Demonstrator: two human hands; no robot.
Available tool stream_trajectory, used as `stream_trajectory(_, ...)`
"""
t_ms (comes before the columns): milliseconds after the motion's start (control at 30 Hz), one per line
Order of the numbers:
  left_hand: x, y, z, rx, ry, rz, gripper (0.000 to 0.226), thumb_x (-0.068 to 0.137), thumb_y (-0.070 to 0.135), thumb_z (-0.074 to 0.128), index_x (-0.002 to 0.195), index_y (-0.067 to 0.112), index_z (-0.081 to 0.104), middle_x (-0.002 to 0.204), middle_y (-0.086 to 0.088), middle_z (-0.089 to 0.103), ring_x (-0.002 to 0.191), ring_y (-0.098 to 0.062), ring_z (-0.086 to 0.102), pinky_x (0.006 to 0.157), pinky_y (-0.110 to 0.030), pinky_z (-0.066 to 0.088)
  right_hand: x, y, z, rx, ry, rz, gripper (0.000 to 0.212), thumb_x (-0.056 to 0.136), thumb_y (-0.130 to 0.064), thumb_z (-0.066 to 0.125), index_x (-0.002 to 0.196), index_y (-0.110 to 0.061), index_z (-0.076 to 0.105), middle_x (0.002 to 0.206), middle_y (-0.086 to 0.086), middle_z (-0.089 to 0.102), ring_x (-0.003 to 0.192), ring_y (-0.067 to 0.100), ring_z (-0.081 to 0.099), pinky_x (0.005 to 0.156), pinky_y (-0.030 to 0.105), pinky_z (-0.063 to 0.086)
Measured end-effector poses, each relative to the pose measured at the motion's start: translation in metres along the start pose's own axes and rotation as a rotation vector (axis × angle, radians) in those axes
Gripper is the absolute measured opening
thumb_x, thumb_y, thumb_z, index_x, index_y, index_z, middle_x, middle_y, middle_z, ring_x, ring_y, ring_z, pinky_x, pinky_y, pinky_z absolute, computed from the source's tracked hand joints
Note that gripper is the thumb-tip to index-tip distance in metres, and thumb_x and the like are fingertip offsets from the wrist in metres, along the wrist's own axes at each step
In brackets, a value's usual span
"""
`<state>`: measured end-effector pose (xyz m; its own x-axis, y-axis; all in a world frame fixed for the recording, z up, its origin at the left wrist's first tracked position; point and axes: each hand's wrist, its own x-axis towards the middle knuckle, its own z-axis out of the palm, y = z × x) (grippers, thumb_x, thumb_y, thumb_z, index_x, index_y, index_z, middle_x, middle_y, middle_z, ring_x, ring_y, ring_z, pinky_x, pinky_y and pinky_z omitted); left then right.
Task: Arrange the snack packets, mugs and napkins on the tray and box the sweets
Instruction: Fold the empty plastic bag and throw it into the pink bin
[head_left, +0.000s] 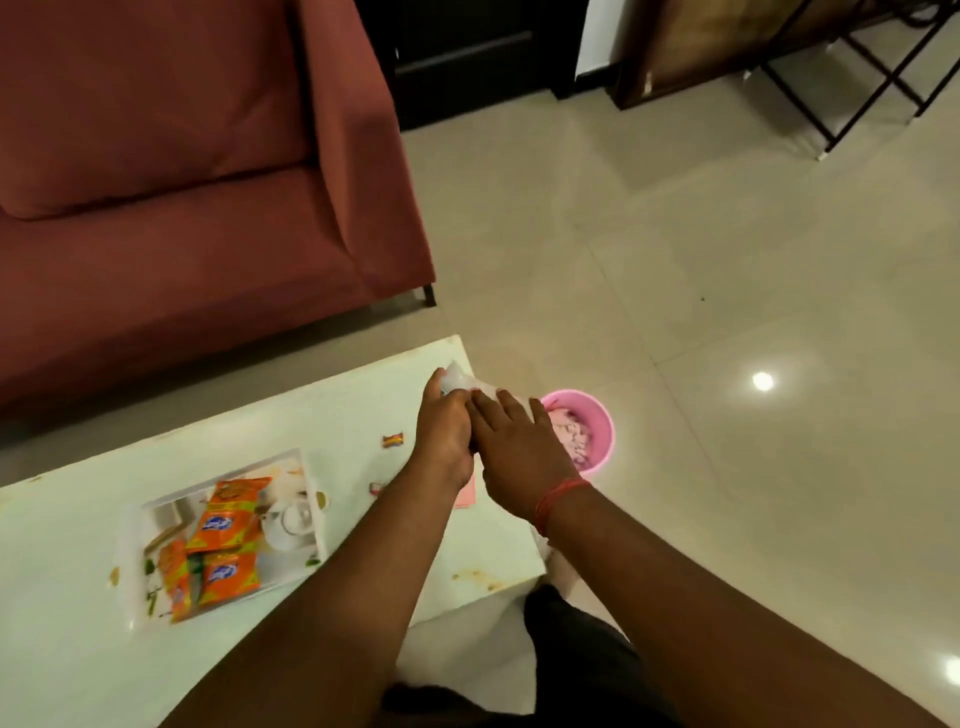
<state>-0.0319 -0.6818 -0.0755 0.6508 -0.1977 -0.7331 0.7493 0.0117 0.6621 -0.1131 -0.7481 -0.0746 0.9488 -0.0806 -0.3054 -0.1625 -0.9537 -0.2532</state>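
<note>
Your left hand (445, 431) curls around a white napkin (460, 382) at the counter's (78, 519) far right corner. Your right hand (514, 447) lies flat beside it, fingers straight, touching the napkin. Left of your hands, two wrapped sweets (393, 440) lie on the counter. Further left sits the tray (130, 545), holding orange snack packets (228, 519). Right of your hands, a pink bucket (597, 421) stands on the floor.

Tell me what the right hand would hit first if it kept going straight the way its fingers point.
The right hand points up-left over the table corner, so it would likely meet the white object gripped by the left hand. Depth is hard to judge.
</note>
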Motion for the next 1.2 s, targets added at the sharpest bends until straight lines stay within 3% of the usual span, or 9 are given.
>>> stream_trajectory(133, 0.025, -0.035, 0.061, -0.226, 0.009, -0.291, 0.035, 0.099, 0.029, 0.049, 0.127, 0.009, 0.055, 0.127, -0.019, 0.063, 0.111, -0.031, 0.063, 0.097, -0.044, 0.051, 0.006, 0.081, 0.020, 0.043, -0.043, 0.037, 0.066, 0.093, -0.013, 0.051, 0.152, -0.028, 0.024, 0.146, 0.010, 0.040, 0.132, 0.036, 0.040, 0.098, 0.054, 0.045)
stream_trajectory(300, 0.042, -0.051, 0.095, -0.179, -0.121, -0.353, 0.034, 0.096, 0.046, 0.054, 0.105, 0.013, 0.057, 0.118, -0.019, 0.066, 0.113, -0.032, 0.064, 0.105, -0.049, 0.046, 0.022, 0.143, 0.048, 0.159, -0.082, 0.060, 0.063, 0.091, -0.011, 0.056, 0.147, -0.028, 0.034, 0.132, 0.013, 0.043, 0.110, 0.037, 0.055, 0.075, 0.047, 0.058)
stream_trajectory(433, 0.061, -0.068, 0.101, 0.041, -0.152, -0.329, 0.038, 0.099, 0.044, 0.050, 0.125, 0.018, 0.055, 0.139, -0.011, 0.054, 0.126, -0.030, 0.055, 0.103, -0.046, 0.048, 0.037, 0.185, 0.081, 0.289, -0.107, 0.213, 0.067, 0.087, -0.003, 0.057, 0.147, -0.024, 0.036, 0.139, 0.016, 0.042, 0.106, 0.036, 0.061, 0.079, 0.048, 0.058)
stream_trajectory(533, 0.081, -0.087, 0.097, 0.350, -0.124, -0.261, 0.047, 0.102, 0.024, 0.049, 0.147, 0.022, 0.035, 0.151, -0.006, 0.040, 0.135, -0.029, 0.045, 0.093, -0.037, 0.049, 0.047, 0.216, 0.118, 0.378, -0.085, 0.425, 0.065, 0.086, -0.001, 0.054, 0.146, -0.022, 0.037, 0.136, 0.009, 0.052, 0.106, 0.029, 0.063, 0.077, 0.041, 0.057)
stream_trajectory(633, 0.105, -0.116, 0.080, 0.686, -0.071, -0.212, 0.059, 0.101, 0.029, 0.050, 0.153, 0.026, 0.022, 0.160, -0.006, 0.029, 0.143, -0.028, 0.035, 0.112, -0.045, 0.037, 0.063, 0.244, 0.160, 0.472, -0.089, 0.629, 0.059, 0.088, -0.008, 0.054, 0.143, -0.022, 0.037, 0.127, 0.004, 0.058, 0.105, 0.028, 0.063, 0.077, 0.040, 0.054)
stream_trajectory(733, 0.126, -0.143, 0.054, 1.106, -0.090, -0.087, 0.072, 0.098, 0.041, 0.051, 0.156, 0.033, 0.008, 0.164, -0.001, 0.018, 0.148, -0.025, 0.027, 0.118, -0.044, 0.028, 0.083, 0.265, 0.202, 0.452, -0.122, 0.747, 0.056, 0.090, -0.018, 0.054, 0.142, -0.020, 0.034, 0.127, 0.004, 0.058, 0.113, 0.029, 0.058, 0.086, 0.044, 0.049)
stream_trajectory(967, 0.164, -0.196, 0.014, 1.343, -0.082, 0.168, 0.078, 0.098, 0.039, 0.052, 0.156, 0.036, 0.000, 0.165, 0.009, -0.010, 0.151, -0.019, 0.011, 0.114, -0.039, 0.029, 0.130, 0.291, 0.303, 0.393, -0.190, 0.792, 0.069, 0.089, -0.027, 0.057, 0.149, -0.013, 0.025, 0.140, 0.012, 0.049, 0.126, 0.037, 0.046, 0.101, 0.053, 0.042)
stream_trajectory(1100, 0.169, -0.212, -0.008, 1.388, -0.113, 0.271, 0.083, 0.095, 0.035, 0.057, 0.155, 0.038, 0.000, 0.163, 0.012, -0.016, 0.146, -0.009, 0.005, 0.109, -0.038, 0.033, 0.141, 0.287, 0.338, 0.407, -0.292, 0.789, 0.090, 0.092, -0.037, 0.060, 0.156, -0.017, 0.001, 0.160, 0.015, 0.019, 0.145, 0.040, 0.023, 0.114, 0.058, 0.027)
stream_trajectory(1200, 0.163, -0.211, -0.025, 1.450, -0.119, 0.278, 0.085, 0.094, 0.037, 0.058, 0.155, 0.034, -0.001, 0.163, 0.010, -0.016, 0.148, -0.012, 0.000, 0.111, -0.039, 0.030, 0.130, 0.272, 0.342, 0.396, -0.353, 0.720, 0.085, 0.096, -0.037, 0.055, 0.157, -0.019, -0.001, 0.164, 0.012, 0.007, 0.149, 0.040, 0.012, 0.115, 0.060, 0.023)
